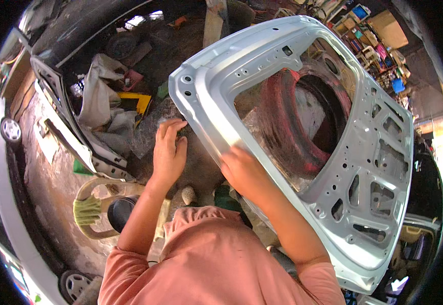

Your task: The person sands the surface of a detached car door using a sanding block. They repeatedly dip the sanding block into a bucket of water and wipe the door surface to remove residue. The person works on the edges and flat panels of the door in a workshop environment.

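Note:
A silver sheet-metal car tailgate (353, 213), with a large window opening and many holes, stands tilted at my right. My left hand (170, 152) is beside its upper left edge, fingers loosely bent and thumb apart, with the fingertips near the metal; I cannot tell whether they touch. My right hand (239, 168) lies on the tailgate's left border lower down, fingers curled together against it, and what is under them, if anything, is hidden. A red-stained tire (277, 117) shows through the window opening.
A plastic chair (86, 201) with a green cloth and black container (121, 213) is at lower left. Car panels (81, 132), pale covers (97, 86) and a yellow piece (140, 101) lie upper left. A white car (8, 223) lines the left, cluttered shelves (374, 51) the upper right.

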Demonstrator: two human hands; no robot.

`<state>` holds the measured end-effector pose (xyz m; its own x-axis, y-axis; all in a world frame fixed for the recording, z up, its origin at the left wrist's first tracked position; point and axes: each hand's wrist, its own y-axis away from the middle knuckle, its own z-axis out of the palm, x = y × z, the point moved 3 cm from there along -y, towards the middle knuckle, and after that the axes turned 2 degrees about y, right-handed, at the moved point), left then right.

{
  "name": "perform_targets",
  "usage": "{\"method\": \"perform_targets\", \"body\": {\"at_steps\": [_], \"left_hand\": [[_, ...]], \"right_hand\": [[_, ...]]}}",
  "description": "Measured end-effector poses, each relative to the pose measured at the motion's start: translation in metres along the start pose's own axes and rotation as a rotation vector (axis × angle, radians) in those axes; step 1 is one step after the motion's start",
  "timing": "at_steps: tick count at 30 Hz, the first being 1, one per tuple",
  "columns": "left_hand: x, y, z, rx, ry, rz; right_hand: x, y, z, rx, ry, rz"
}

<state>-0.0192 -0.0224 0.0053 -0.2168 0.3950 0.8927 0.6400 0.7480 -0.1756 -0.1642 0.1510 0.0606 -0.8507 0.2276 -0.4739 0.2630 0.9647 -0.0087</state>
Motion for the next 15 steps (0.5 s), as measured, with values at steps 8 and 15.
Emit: {"method": "perform_targets", "body": {"at_steps": [8,15], "left_hand": [[0.033,-0.026,0.001,-0.312,-0.554,0.735],[0.065,0.003,0.040,-0.512,-0.396,0.853]], "right_hand": [[-0.006,0.065,-0.039,0.015,0.016,0.283],[-0.037,0.056,-0.039,0.393,-0.127,0.222]]}}
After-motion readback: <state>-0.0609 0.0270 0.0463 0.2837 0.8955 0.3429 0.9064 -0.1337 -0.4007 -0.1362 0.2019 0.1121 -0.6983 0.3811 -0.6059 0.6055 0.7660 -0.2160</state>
